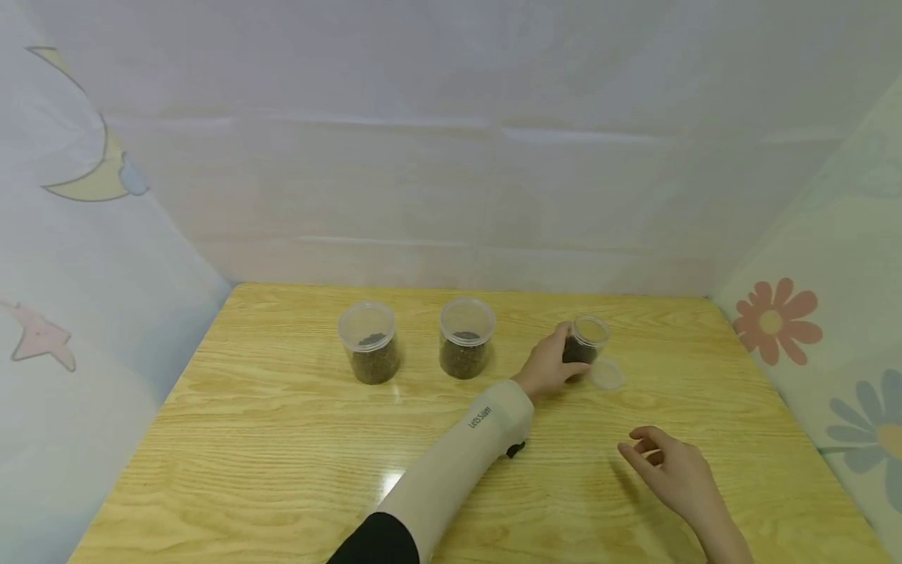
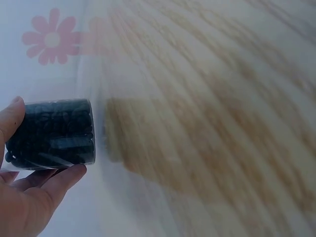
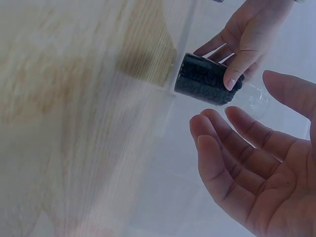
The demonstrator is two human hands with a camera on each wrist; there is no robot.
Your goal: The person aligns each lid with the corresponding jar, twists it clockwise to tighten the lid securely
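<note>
My left hand (image 1: 546, 366) grips a small clear jar (image 1: 583, 345) by its side, thumb and fingers round it. Dark, bean-like pieces fill the jar's lower part, as the left wrist view shows, and its mouth is uncovered. Whether the jar's base touches the table, I cannot tell. A clear round lid (image 1: 607, 374) lies flat on the table just beside it. Nearer the front edge, my right hand (image 1: 672, 474) hovers with loosely bent fingers and holds nothing. In the right wrist view, its palm (image 3: 281, 192) faces the camera, apart from the jar.
Two larger clear jars stand to the left, one at far left (image 1: 373, 364) and one in the middle (image 1: 465, 356), each partly filled with dark grains. The wooden table (image 1: 268, 439) meets fabric walls (image 1: 451, 196) at the back and sides.
</note>
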